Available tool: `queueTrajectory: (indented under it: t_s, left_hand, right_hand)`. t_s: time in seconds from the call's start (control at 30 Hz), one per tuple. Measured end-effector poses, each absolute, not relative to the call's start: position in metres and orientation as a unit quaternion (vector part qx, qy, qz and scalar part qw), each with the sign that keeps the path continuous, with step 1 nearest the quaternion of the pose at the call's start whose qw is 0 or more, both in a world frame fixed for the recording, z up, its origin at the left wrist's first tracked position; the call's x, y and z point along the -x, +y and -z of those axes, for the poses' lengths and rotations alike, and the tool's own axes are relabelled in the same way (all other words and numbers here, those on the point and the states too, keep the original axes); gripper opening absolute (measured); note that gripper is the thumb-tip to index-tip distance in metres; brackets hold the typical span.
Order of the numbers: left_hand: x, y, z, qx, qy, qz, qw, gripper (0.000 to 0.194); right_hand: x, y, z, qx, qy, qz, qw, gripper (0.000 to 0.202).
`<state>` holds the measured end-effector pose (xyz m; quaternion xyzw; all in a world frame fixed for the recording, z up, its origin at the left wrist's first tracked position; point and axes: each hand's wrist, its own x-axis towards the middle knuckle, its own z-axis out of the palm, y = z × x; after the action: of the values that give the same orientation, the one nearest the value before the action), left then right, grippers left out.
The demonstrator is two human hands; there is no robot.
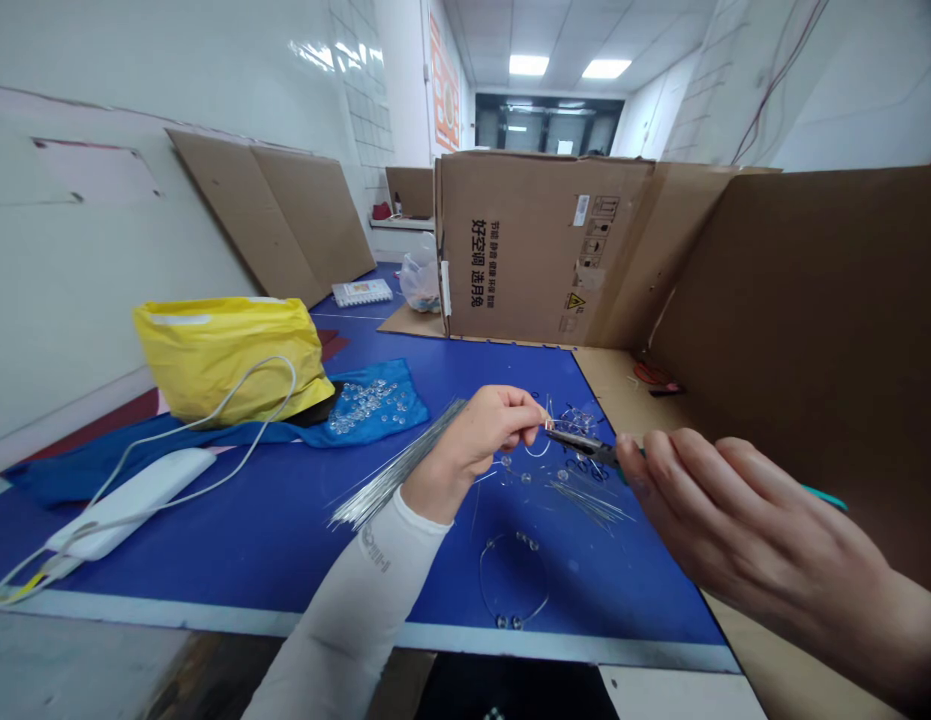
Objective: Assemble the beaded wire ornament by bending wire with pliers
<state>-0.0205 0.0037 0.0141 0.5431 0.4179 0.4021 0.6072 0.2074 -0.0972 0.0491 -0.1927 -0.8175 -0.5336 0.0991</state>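
Observation:
My left hand [491, 430] is closed in a pinch over the blue table, thumb and forefinger on a thin wire [549, 407]. A small coppery spot shows at those fingertips. My right hand [742, 510] is wrapped round a pair of pliers [594, 447] with teal handles, whose jaw tips meet the wire right beside my left fingers. Whether the jaws are closed is too small to tell. Below my hands lies a wire ring with clear beads [547, 597]. Short loose wires [592, 502] and a tangle of beaded wire pieces [577, 418] lie under and behind the pliers.
A bundle of straight wires [394, 470] lies left of my forearm. Clear beads [367, 402] rest on a blue cloth [409, 395], near a yellow bag [232, 360]. A white power strip [139, 500] with its cable is at left. Cardboard boxes [540, 250] wall the back and right.

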Motion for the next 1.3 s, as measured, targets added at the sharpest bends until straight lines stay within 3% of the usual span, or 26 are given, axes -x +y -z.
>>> queueTrajectory:
  t_s: [1.3]
  left_hand:
    - [0.0190, 0.0009, -0.0144, -0.554, 0.396, -0.415, 0.603, 0.015]
  right_hand:
    - [-0.2068, -0.0936, -0.0479, 0.209, -0.815, 0.528, 0.113, 0.044]
